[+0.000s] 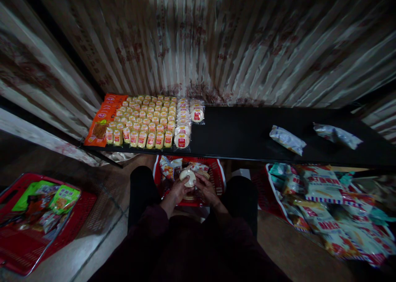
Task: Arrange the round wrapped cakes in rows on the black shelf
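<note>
My left hand [177, 189] and my right hand [206, 188] meet over a red basket [219, 175] between my knees. Both have their fingers curled round a round, pale wrapped pastry [187, 177] held just above the basket's snack packets. In front of me runs a black shelf [247, 133]. On its left end lie rows of small yellow wrapped cakes [144, 121], a column of round wrapped pastries [183, 123] beside them, and orange packets [103, 119] at the far left.
Two loose pale snack bags [287, 139] [337, 135] lie on the shelf's right part. A red basket [27, 245] with green packets stands on the floor at my left. A tray of striped snack bags [328, 216] sits at my right. Corrugated metal wall [201, 43] behind.
</note>
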Tool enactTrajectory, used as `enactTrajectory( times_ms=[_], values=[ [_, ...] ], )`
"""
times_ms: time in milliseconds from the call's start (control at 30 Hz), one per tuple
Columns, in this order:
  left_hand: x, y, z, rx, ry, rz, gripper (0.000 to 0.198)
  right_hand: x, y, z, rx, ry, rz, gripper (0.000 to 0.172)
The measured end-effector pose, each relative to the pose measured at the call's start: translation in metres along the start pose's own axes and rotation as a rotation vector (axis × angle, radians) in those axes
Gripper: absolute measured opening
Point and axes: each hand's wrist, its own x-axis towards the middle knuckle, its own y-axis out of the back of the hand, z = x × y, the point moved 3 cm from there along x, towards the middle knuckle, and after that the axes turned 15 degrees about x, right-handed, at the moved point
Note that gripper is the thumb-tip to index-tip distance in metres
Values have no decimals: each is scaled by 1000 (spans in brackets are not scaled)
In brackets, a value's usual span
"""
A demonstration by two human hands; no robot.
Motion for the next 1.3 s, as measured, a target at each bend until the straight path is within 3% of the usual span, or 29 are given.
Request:
enactTrajectory(
  times_ms=[233, 433, 567, 667, 800, 1033, 1300],
  values=[
    [-2, -1, 3, -94, 67, -40, 27, 4, 5, 7, 104, 1, 53, 53],
    [-2, -2, 2, -88, 57, -1, 26, 1, 1, 1, 56, 44, 14, 40],
    [0, -1, -2, -9, 6, 17, 31, 1, 4, 0, -74, 132, 12, 37],
    [0, -2, -4, 40, -21, 26, 34, 1, 9, -2, -262, 258, 88, 31],
    [2, -4, -6, 77, 13, 23, 30, 1, 7, -6, -451, 343, 128, 27],
    [-1, -4, -5, 75, 42, 46, 39, -7, -3, -11, -261, 178, 96, 36],
    [-5, 0, -5, 295, -50, 53, 50, -16, -18, -29, -184, 74, 67, 50]
  ],
)
